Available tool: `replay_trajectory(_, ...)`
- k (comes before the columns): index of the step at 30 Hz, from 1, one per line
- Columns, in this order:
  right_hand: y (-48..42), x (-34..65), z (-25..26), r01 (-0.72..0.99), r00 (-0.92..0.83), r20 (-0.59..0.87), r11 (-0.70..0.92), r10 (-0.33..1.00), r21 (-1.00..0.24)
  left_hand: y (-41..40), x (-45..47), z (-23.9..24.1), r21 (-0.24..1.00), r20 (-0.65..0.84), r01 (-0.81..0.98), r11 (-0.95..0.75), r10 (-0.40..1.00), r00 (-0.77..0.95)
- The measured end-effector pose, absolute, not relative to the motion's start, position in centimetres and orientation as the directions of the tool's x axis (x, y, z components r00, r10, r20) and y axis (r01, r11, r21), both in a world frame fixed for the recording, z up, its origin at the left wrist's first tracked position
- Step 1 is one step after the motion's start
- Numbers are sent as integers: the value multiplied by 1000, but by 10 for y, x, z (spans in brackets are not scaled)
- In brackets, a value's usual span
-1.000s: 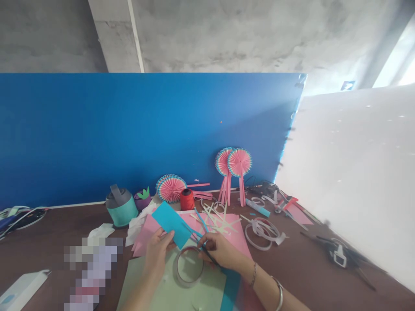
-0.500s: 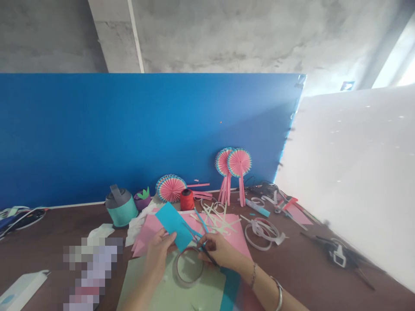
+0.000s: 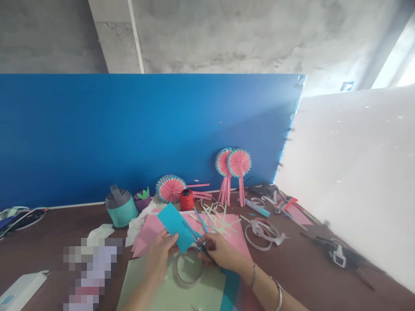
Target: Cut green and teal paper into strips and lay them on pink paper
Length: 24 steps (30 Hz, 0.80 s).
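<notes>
My left hand (image 3: 161, 252) pinches a blue sheet of paper (image 3: 177, 226) by its lower left edge, thumb on top. In my right hand (image 3: 218, 249) is a pair of scissors (image 3: 207, 254), fingers in the handles. The blades reach up and left against the right edge of the blue paper. Below both hands a roll of tape (image 3: 189, 283) lies on pale green paper (image 3: 152, 289). Behind them, pale cut strips (image 3: 223, 222) are heaped on pink paper (image 3: 241, 242).
Pink pleated paper fans (image 3: 239, 163) lean on the blue partition (image 3: 129, 129). A red thread spool (image 3: 186, 201), a teal cup (image 3: 122, 211) and a small purple pot (image 3: 142, 202) stand at the back. Right of the paper lie a coil of white tape (image 3: 264, 235) and a blue glue stick (image 3: 257, 208).
The blue paper and my left hand have shifted slightly to the right, nearer the scissors. My right hand stays in nearly the same place.
</notes>
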State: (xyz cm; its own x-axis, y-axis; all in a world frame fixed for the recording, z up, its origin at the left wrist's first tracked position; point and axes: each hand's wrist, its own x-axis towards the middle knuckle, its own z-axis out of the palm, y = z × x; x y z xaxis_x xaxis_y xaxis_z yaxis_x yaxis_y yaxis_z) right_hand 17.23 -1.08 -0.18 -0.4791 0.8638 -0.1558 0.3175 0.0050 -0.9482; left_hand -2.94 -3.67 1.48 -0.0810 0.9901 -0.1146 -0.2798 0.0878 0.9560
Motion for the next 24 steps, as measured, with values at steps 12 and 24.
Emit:
replay_trajectory(12, -12, 172, 1, 324, -471, -183, -24, 863, -946, -38, -30, 10, 947, -108, -308, 91, 993, -39)
replay_trajectory(24, -12, 171, 3, 308, -477, -170, -17, 862, -951, -37, -30, 10, 952, -116, -281, 121, 993, 33)
